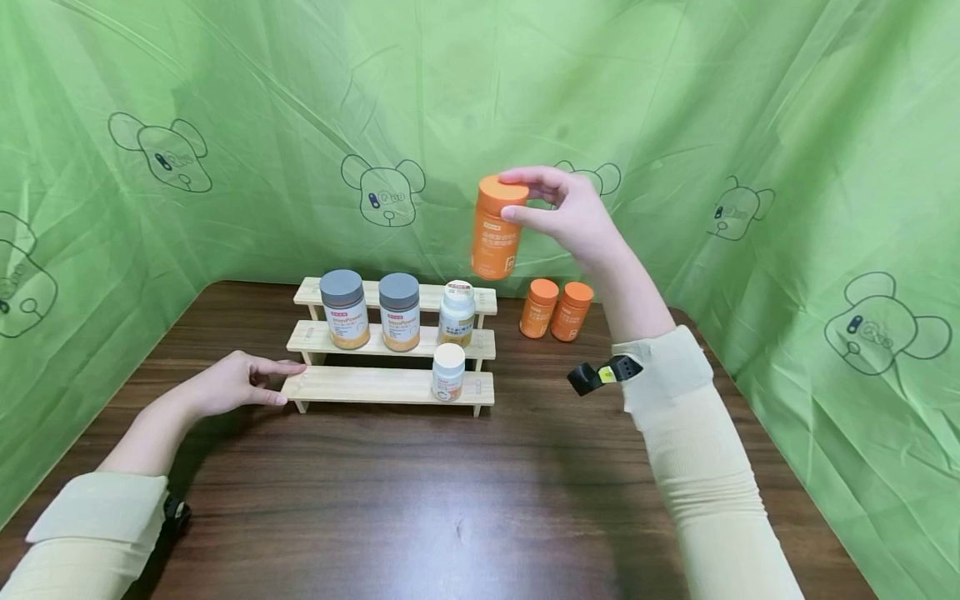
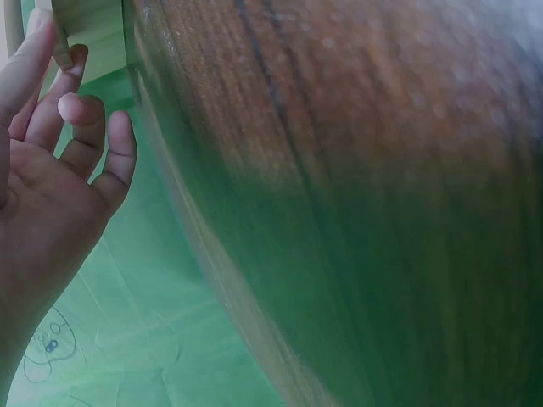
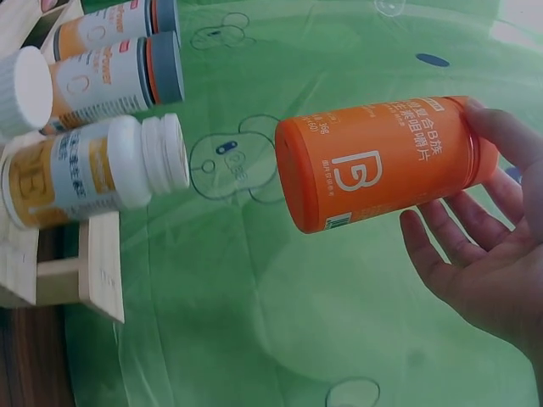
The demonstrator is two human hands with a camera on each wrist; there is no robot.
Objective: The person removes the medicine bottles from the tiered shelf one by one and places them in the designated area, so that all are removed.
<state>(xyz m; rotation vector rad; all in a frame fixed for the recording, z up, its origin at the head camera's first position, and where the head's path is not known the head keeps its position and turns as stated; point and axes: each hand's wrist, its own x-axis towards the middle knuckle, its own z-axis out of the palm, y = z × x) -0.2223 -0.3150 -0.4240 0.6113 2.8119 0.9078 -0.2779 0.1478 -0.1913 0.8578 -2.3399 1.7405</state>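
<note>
My right hand pinches an orange supplement bottle by its lid, thumb in front and fingers behind. The bottle is upright, raised above the top tier of a three-step wooden display rack. At the left end of the lowest step, my left hand holds the board between thumb and fingers. On the middle step stand two grey-lidded jars and a white bottle with a gold label. A smaller white bottle sits at the right of the lowest step.
Two more orange bottles stand side by side on the dark wooden table, right of the rack. Green cloth with bear drawings hangs behind and along both sides of the table.
</note>
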